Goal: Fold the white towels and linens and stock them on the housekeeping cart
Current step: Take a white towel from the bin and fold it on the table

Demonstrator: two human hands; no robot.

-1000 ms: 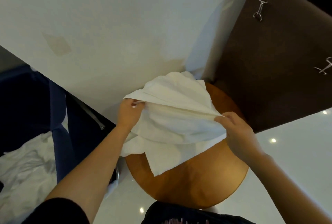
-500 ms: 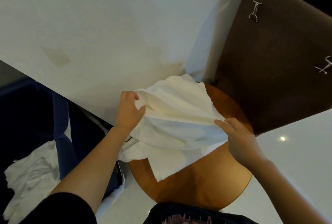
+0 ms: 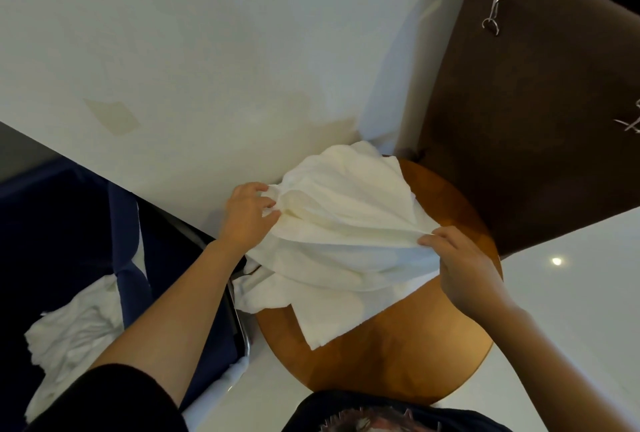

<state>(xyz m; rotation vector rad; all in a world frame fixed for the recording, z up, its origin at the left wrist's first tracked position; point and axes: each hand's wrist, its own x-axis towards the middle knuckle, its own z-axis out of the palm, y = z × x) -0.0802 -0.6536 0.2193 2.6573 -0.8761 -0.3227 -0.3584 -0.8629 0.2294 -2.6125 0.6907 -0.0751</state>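
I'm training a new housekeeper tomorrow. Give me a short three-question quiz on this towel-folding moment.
1. True or false: both the left hand and the right hand hold the white towel.
2. The towel rests partly on: A) a round wooden table B) a bed C) a shelf.
3. How many metal hooks show on the brown panel?
Key: 1 true; 2 A; 3 two.

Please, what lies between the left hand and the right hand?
In the head view, the white towel spans the whole stretch: the left hand grips one bunched end, the right hand pinches its edge, over the round wooden table.
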